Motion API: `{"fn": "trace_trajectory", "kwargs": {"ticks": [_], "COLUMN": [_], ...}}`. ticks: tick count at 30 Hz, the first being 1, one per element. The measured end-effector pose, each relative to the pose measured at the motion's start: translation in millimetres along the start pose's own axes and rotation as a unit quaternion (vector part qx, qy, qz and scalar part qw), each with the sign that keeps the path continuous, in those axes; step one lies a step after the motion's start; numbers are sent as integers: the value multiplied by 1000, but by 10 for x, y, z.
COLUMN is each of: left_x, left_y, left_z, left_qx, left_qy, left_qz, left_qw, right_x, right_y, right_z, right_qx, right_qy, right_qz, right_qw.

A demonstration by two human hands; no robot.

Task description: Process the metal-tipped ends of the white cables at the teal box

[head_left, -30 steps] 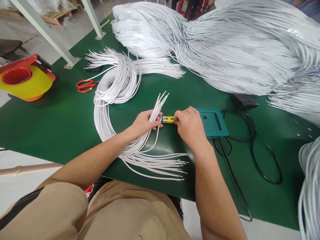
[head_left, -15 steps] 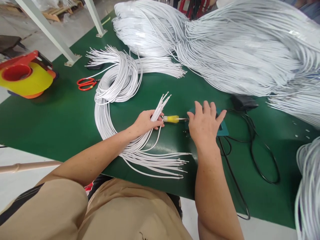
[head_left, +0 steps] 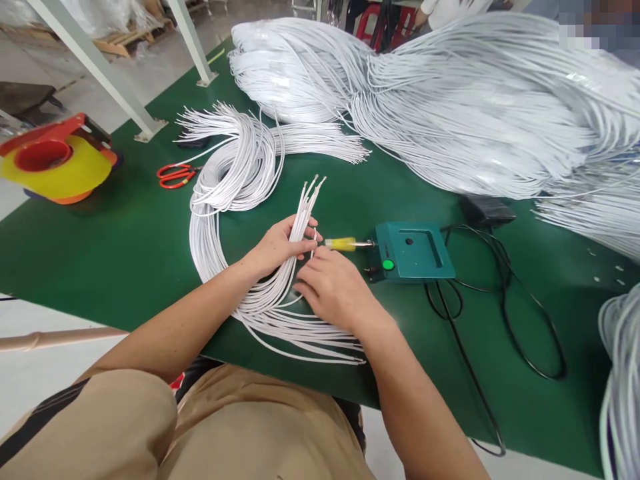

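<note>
My left hand (head_left: 277, 247) is closed round a bundle of thin white cables (head_left: 305, 203) whose stripped ends fan up and away from it. A yellow-handled probe (head_left: 343, 244) lies just right of that hand, its metal shaft plugged into a small teal box (head_left: 415, 250) with a lit green button (head_left: 387, 265). My right hand (head_left: 330, 290) rests below the probe, fingers curled down onto white cable ends (head_left: 320, 333) lying near the table's front edge. Whether it grips one I cannot make out.
The green table (head_left: 125, 247) holds a looped white cable coil (head_left: 235, 173), red scissors (head_left: 175, 175), a huge heap of white cables (head_left: 475, 107) at the back, a black adapter (head_left: 487, 210) with black cord (head_left: 520, 333). A yellow tape dispenser (head_left: 55, 163) sits far left.
My right hand left the teal box and moved left and toward me, onto the cable ends by the table edge. The left hand kept its bundle; the probe stays plugged into the box.
</note>
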State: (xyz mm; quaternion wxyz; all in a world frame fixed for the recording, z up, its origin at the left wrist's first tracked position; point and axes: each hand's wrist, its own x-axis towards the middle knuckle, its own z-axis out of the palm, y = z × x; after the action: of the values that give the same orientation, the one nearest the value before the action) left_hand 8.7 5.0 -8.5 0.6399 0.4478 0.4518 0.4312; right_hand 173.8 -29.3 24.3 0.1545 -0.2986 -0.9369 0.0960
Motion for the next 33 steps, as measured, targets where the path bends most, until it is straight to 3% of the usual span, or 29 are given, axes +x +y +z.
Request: {"fn": "trace_trajectory", "kwargs": {"ticks": [3, 6, 8, 12, 15, 18, 23, 29, 33], "left_x": [-5, -21, -32, -59, -79, -86, -66, -75, -95], "left_y": [42, 90, 107, 113, 102, 77, 72, 139, 122], "left_z": [-37, -63, -69, -48, -18, -7, -52, -51, 2], "left_qx": [-45, -82, -104, -114, -101, -79, -20, -56, 23], "left_qy": [-8, -35, -52, -61, -50, -28, 11, -13, -16], "left_qz": [-34, -67, -74, -56, -40, -24, -13, -89, -55], "left_qw": [998, 994, 990, 990, 993, 996, 1000, 994, 998], "right_x": [31, 19, 17, 56, 92, 105, 89, 77, 75], "right_y": [-113, -55, 33, 162, 174, 167, 190, 202, 204], "right_z": [91, 89, 61, 62, 133, 210, 210, 86, 55], "right_qx": [-11, 112, 245, 452, 502, 507, 510, 611, 616], "right_qy": [-107, -155, -120, -8, 33, 74, 90, 161, 201], "right_qz": [69, 192, 264, 368, 375, 366, 378, 385, 396], "right_qw": [992, 963, 925, 812, 779, 777, 768, 672, 651]}}
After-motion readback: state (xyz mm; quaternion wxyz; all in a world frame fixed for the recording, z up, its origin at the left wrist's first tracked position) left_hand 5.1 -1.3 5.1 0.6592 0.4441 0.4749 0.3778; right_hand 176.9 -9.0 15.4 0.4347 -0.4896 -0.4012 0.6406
